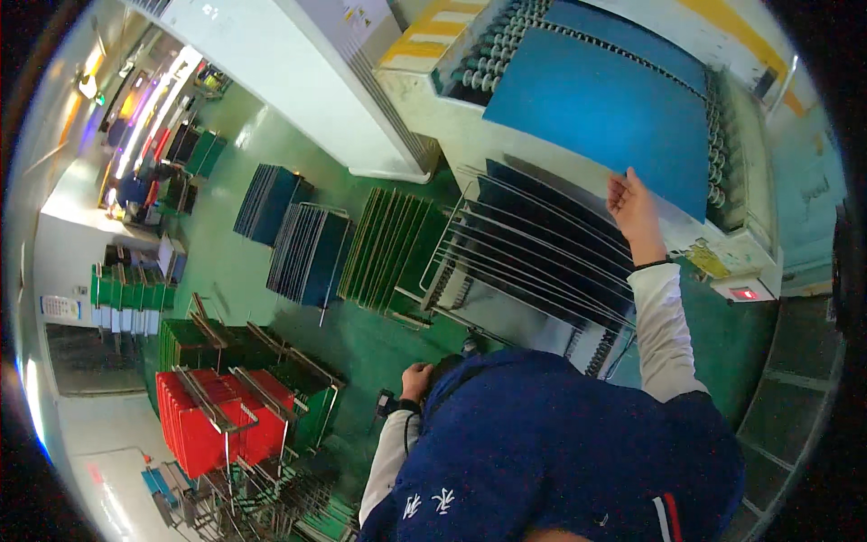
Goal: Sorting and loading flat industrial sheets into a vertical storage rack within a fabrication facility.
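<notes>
Navy shirt (560, 434) looms nearest; a blue panel (605, 108) lies on rollers (488, 83), right hand (636, 215) curled at its near edge, left hand (416, 382) well apart; whether either grips, I can't tell. Likely stiff, light; best held by opposite edges.

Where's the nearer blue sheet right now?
Upper right of the head view: the nearer blue sheet lies on the roller conveyor, its near edge at the right hand.
</notes>
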Tool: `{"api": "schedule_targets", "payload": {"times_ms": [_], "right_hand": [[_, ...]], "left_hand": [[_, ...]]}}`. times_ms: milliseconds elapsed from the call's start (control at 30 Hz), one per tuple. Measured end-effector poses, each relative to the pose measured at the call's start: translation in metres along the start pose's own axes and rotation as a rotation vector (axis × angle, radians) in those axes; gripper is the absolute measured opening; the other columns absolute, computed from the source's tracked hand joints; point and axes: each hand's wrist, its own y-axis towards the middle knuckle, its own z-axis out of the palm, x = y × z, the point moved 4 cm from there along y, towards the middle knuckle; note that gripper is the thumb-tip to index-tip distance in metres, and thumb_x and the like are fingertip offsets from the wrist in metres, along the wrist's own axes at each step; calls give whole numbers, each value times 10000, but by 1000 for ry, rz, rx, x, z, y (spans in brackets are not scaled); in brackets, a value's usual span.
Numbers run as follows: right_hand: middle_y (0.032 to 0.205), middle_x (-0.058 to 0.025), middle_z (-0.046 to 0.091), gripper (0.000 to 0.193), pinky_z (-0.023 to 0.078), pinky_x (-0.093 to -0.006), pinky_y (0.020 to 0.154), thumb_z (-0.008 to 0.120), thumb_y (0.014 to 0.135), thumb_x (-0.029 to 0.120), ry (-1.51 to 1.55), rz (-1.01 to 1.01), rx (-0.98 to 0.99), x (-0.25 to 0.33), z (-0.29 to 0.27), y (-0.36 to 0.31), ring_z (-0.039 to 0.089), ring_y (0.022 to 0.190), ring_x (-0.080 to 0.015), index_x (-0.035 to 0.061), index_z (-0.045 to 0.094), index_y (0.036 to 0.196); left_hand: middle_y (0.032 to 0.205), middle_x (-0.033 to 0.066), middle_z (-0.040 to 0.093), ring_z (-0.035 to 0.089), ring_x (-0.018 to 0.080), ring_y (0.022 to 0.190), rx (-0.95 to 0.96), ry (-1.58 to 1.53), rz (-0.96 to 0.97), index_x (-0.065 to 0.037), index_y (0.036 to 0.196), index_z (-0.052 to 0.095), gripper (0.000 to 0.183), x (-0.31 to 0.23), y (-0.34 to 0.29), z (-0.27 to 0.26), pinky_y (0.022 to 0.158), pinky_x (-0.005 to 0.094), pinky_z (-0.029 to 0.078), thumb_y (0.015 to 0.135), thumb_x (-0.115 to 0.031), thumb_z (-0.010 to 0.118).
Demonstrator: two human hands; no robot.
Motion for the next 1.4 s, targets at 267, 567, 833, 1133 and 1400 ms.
{"api": "schedule_targets", "payload": {"times_ms": [267, 567, 833, 1133, 1400], "right_hand": [[724, -57, 621, 285, 470, -256, 584, 560, 889, 269, -636, 38, 252, -70, 83, -102, 562, 613, -116, 5, 634, 813], [1006, -176, 616, 353, 474, -393, 773, 651, 777, 231, -1616, -629, 390, -150, 81, -193, 594, 906, -329, 17, 594, 1051], [894, -183, 585, 348, 448, -468, 715, 650, 741, 197, -1666, -654, 248, -185, 71, -192, 559, 846, -366, 19, 546, 1021], [727, -187, 613, 199, 456, -486, 638, 594, 787, 221, -1894, -441, 164, -204, 63, -156, 592, 715, -381, 23, 598, 762], [677, -169, 608, 199, 455, -484, 607, 604, 777, 237, -1915, -439, 56, -205, 67, -158, 599, 674, -370, 41, 614, 741]], "left_hand": [[909, 176, 679, 659, 235, 846, 18, -150, -86, 16, 991, 661, 417, 1, 2, -5, 766, 325, 503, 756, -329, 651], [898, 146, 689, 661, 241, 824, 111, -47, -58, 12, 977, 670, 403, 33, 18, -3, 742, 335, 506, 762, -329, 660], [826, 119, 690, 656, 188, 746, 152, -186, -55, 4, 962, 675, 399, 49, 7, -17, 683, 307, 505, 764, -343, 662], [810, 87, 686, 637, 161, 739, 166, -103, -20, 0, 959, 674, 397, 89, -16, -32, 683, 291, 491, 774, -351, 663], [784, 74, 687, 637, 161, 704, 292, -163, -38, -8, 896, 688, 353, 116, -19, -21, 634, 293, 486, 807, -346, 635]]}}
